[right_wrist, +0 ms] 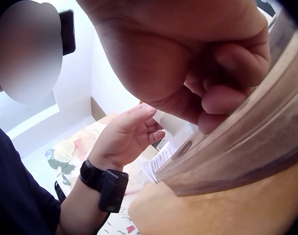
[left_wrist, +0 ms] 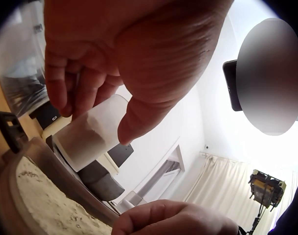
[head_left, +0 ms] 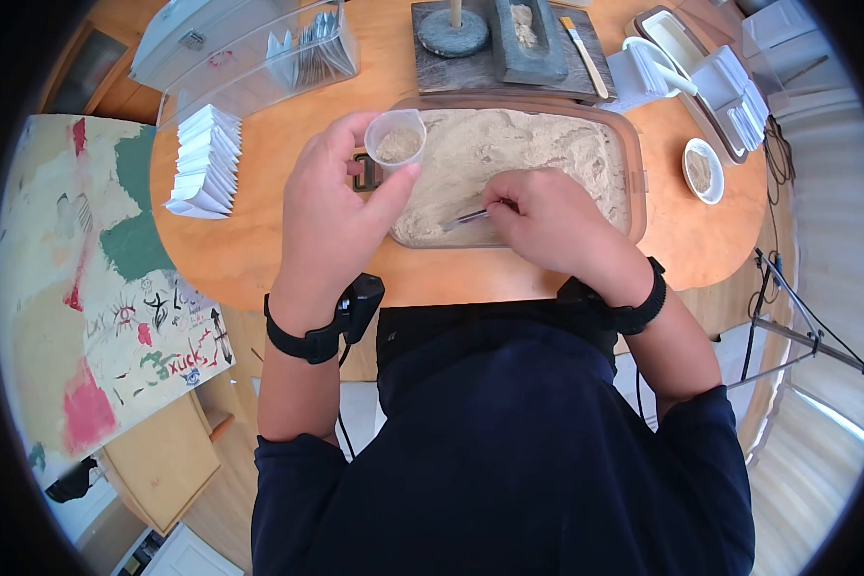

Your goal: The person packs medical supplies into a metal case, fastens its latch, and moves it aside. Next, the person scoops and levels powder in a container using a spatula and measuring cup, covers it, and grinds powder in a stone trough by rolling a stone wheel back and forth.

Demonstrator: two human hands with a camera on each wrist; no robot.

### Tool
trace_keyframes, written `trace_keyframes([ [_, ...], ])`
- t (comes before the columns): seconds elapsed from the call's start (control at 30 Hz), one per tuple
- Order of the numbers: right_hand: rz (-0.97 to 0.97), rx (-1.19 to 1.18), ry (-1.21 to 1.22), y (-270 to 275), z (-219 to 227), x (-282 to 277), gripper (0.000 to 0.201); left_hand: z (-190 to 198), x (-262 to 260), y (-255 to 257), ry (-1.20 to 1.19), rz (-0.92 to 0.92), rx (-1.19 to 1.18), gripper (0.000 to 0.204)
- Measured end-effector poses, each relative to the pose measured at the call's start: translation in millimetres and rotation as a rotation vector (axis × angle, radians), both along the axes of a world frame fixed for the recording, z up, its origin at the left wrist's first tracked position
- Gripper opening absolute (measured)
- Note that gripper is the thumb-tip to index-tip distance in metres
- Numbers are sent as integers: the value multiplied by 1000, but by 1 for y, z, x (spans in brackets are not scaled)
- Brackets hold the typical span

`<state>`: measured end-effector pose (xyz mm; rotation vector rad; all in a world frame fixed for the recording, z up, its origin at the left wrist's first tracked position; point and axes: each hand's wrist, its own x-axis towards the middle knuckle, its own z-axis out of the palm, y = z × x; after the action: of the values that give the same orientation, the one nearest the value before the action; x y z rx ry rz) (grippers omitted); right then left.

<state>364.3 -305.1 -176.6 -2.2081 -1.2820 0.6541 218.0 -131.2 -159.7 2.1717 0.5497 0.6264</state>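
Note:
My left hand [head_left: 328,206] holds a small clear plastic cup [head_left: 396,137] between thumb and fingers, over the left end of the bin. Pale powder lies in the cup, and it shows through the cup wall [left_wrist: 92,132] in the left wrist view. My right hand [head_left: 555,219] pinches the handle of a slim metal tool [head_left: 467,219], its end down at the powder. This pale sandy powder [head_left: 509,144] fills a wide, shallow plastic bin [head_left: 636,182]. In the right wrist view the curled fingers [right_wrist: 224,100] hide the tool.
Behind the bin, a dark board [head_left: 466,79] carries a round stone [head_left: 451,36], a stone trough [head_left: 533,67] and a brush [head_left: 586,58]. White folded papers [head_left: 206,158] and a clear box [head_left: 245,82] stand left. A white bowl [head_left: 703,171] of powder sits right, near a long tray [head_left: 730,130].

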Motion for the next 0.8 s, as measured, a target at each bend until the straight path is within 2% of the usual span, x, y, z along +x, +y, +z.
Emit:
trace_keyframes([
  [0.2,-65,33,175,-6,-4,10,21,1,-7,4,-17,-18,41,40],
  [0.27,-145,68,333,-17,2,19,13,0,-5,3,-14,-13,13,39],
  [0.4,-224,51,268,-42,25,39,18,-4,2,-4,-21,-44,29,38],
  [0.5,-301,134,323,-55,51,47,14,-6,8,-13,7,-78,10,39],
  [0.57,-301,168,316,-58,61,51,12,-12,11,-18,5,-129,107,39],
  [0.67,-311,208,318,-55,69,50,9,-11,19,-27,11,-174,103,40],
  [0.73,-218,294,-19,-46,68,43,9,-11,21,-33,30,-182,124,41],
  [0.77,-219,296,-20,-42,67,39,9,-11,22,-34,52,-182,145,43],
  [0.8,-149,353,-191,-38,65,34,5,-11,23,-35,53,-182,146,43],
])
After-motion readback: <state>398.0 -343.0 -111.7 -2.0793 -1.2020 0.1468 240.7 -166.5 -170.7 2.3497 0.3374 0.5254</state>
